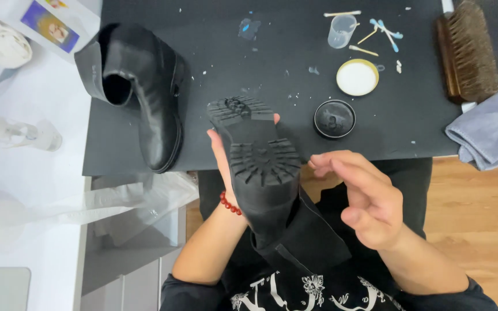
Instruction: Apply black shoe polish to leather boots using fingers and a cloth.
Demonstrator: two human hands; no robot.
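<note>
Fingers of the left hand [221, 154] clasp the lug-soled black leather boot [260, 167]; right hand [364, 196] hovers beside it, loosely curled.

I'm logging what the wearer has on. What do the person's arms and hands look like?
Both forearms are bare, with no gloves or rings visible. The left hand has a red bead bracelet at the wrist. The right hand wears nothing. Black short sleeves show at the upper arms.

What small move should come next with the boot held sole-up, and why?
Probably bring the right hand onto the boot to steady it: the left hand alone grips it sole-up, the right hovers open beside it, touching nothing, and the brush lies far off on the mat.
</note>
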